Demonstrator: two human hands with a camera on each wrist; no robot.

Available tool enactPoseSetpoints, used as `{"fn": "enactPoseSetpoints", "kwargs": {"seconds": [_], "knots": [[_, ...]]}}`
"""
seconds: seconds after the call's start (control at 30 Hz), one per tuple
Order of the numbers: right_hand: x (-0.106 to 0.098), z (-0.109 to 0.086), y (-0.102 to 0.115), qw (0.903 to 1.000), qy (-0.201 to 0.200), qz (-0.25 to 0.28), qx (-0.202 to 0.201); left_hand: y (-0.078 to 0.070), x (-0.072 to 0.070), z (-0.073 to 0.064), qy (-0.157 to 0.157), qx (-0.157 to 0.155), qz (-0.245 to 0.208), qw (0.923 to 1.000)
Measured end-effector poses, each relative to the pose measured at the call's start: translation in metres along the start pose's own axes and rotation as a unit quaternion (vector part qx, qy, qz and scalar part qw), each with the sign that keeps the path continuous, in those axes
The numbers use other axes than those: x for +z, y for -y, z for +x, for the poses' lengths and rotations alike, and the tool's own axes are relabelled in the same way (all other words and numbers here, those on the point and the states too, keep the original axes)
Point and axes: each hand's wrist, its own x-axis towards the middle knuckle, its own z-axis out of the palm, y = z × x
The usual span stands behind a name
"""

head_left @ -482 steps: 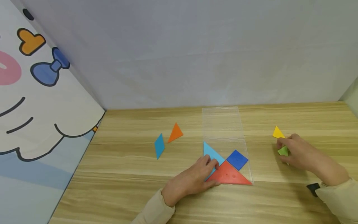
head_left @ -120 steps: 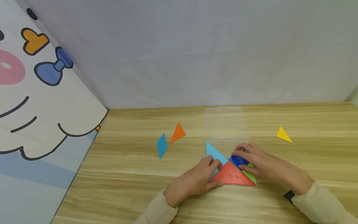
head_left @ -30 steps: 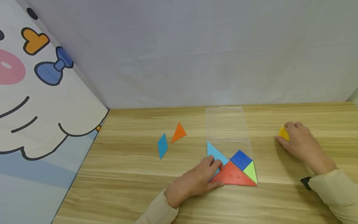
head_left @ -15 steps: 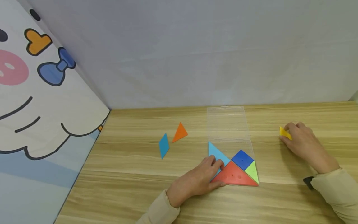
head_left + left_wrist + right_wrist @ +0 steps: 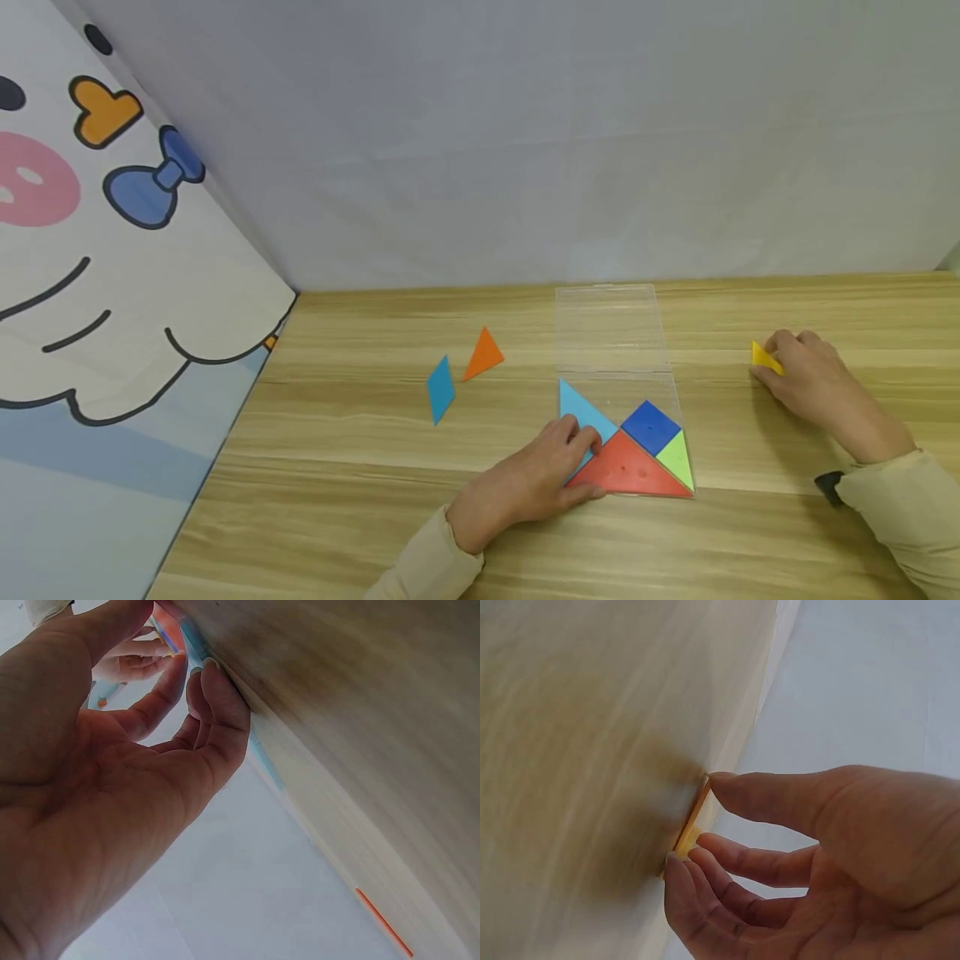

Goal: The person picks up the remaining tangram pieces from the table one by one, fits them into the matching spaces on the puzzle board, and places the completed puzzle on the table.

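My right hand [image 5: 813, 383] pinches a small yellow triangle tangram piece [image 5: 763, 358] at the right of the table; in the right wrist view the thumb and fingertips grip the yellow triangle [image 5: 688, 836] by its edges. My left hand [image 5: 532, 475] holds the left front corner of a clear hinged case [image 5: 648, 387], thumb at the front edge and bent fingers over the light blue triangle [image 5: 581, 410]. A large red triangle [image 5: 633, 468], a dark blue square [image 5: 650, 427] and a light green triangle [image 5: 677, 460] lie fitted together in the case's near half.
The case's transparent lid [image 5: 606, 327] lies flat behind, toward the wall. Left of it on the wooden table [image 5: 337, 500] are an orange triangle [image 5: 484, 357] and a blue parallelogram [image 5: 441, 390]. A pale curtain [image 5: 525, 150] borders the table's back.
Earlier my right hand set the green triangle beside the blue square, then went right to the yellow triangle. In the last second it turned the yellow piece slightly. My left hand stayed at the case.
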Motion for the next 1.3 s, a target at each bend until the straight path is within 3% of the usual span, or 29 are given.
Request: {"fn": "enactPoseSetpoints", "kwargs": {"seconds": [0.27,0.73,1.3], "knots": [[-0.0013,-0.0004,0.0024,0.9999,0.011,0.001,0.006,-0.0007,-0.0010,-0.0005,0.001,-0.002,-0.004,1.0000],[0.0017,0.0036,0.0014,0.9996,-0.018,-0.012,-0.017,0.0005,-0.0001,-0.0008,-0.004,0.001,-0.005,1.0000],[0.0036,0.0041,0.0040,0.9988,-0.045,-0.014,-0.013,0.0006,0.0004,0.0008,-0.001,0.000,-0.003,1.0000]]}}
